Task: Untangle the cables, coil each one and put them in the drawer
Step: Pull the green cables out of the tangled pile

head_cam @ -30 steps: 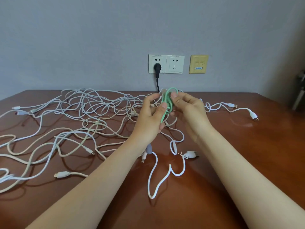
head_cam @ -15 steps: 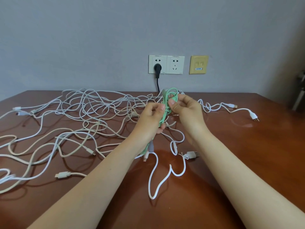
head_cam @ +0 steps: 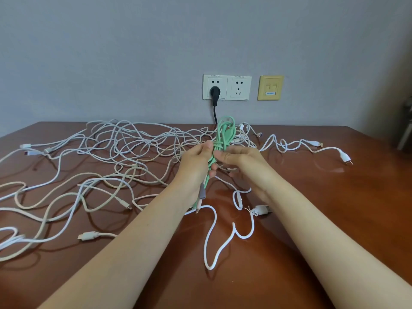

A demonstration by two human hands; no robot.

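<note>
Gripping green cable (head_cam: 227,132) — left hand (head_cam: 196,166), right hand (head_cam: 243,159) — tangle (head_cam: 124,152) leftward.

Home or office room, wooden desk (head_cam: 334,219), wall sockets (head_cam: 227,87), grey wall (head_cam: 133,52)

Left half of table (head_cam: 334,230) blocked: tangle of white cables (head_cam: 124,152) runs from back edge to front. Centre: left hand (head_cam: 194,168) and right hand (head_cam: 243,159) grip the green cable (head_cam: 219,145) upright. Before them lie a looped white cable (head_cam: 215,216) and a USB plug (head_cam: 263,209). Right front bare; I'd pass there. Far right corner dim, possibly something standing.
</note>
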